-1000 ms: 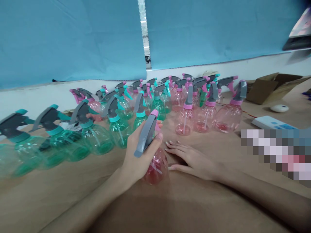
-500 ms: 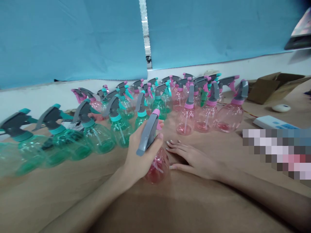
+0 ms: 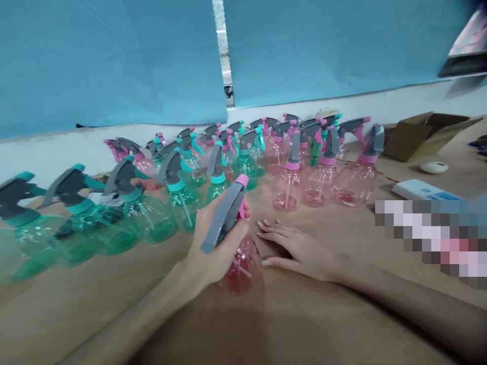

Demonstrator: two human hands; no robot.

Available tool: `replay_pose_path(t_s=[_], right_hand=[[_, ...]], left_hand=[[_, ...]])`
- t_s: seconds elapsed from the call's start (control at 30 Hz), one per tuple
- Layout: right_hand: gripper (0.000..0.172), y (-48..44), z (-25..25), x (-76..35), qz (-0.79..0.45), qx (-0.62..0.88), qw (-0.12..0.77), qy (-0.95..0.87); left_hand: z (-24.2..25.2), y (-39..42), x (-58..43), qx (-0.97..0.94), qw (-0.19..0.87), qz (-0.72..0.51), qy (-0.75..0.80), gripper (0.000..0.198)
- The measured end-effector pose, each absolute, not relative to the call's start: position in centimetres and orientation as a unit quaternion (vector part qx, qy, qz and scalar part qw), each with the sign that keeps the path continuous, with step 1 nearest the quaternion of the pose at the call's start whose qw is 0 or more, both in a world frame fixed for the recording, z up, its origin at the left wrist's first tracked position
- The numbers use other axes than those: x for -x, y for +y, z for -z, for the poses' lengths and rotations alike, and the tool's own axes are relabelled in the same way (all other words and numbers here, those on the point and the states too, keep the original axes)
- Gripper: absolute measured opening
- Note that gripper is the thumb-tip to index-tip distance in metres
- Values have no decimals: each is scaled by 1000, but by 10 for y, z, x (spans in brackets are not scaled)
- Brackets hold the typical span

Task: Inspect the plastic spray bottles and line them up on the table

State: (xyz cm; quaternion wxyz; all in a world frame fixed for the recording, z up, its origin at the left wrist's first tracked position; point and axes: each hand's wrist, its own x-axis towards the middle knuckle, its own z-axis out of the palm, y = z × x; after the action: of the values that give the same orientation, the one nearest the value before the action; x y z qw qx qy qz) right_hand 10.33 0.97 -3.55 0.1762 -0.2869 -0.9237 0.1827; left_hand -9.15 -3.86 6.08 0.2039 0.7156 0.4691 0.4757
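My left hand (image 3: 213,243) is wrapped round the neck of a pink spray bottle (image 3: 245,268) with a grey head and a pink nozzle. The bottle leans a little, its nozzle pointing away from me, and its collar is hidden by my fingers. Flat on the table, just right of that bottle, lies my right hand (image 3: 304,251) with fingers apart and nothing in it. Beyond it stand clear pink spray bottles (image 3: 287,190) with grey heads. To the left, green spray bottles (image 3: 150,218) with turquoise collars form a slanting row.
More pink and green bottles crowd the back, near the wall with blue cloth (image 3: 152,61). At the right are an open cardboard box (image 3: 411,137), a white mouse (image 3: 434,167) and a white device with blue buttons (image 3: 422,190). A blurred-out patch covers the right edge.
The pink bottle in my left hand has shifted slightly left and towards me, its head tilting further over. My right hand stays flat. The whole view has moved a little.
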Motion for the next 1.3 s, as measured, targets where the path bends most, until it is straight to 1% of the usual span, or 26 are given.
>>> replay_pose_path(t_s=[0.13, 0.3, 0.4, 0.6, 0.97, 1.17, 1.3], right_hand=[[67, 10, 34, -103, -181, 289, 169, -925], [67, 9, 31, -103, -181, 290, 156, -927], [67, 9, 32, -103, -182, 290, 158, -926], [65, 9, 32, -103, -178, 290, 168, -925], [65, 10, 35, -103, -180, 286, 173, -925], [66, 9, 33, -103, -187, 290, 164, -924], [66, 9, 33, -103, -179, 292, 161, -925]], left_hand=[[-62, -38, 91, -714, 204, -470, 477, 11], [-60, -38, 90, -705, 152, -470, 509, 12], [-57, -39, 89, -696, 142, -475, 520, 12], [-53, -41, 88, -689, 156, -484, 517, 23], [-51, -40, 89, -695, 157, -488, 504, 14], [-53, -39, 88, -699, 166, -482, 501, 18], [-53, -39, 88, -699, 163, -488, 497, 14]])
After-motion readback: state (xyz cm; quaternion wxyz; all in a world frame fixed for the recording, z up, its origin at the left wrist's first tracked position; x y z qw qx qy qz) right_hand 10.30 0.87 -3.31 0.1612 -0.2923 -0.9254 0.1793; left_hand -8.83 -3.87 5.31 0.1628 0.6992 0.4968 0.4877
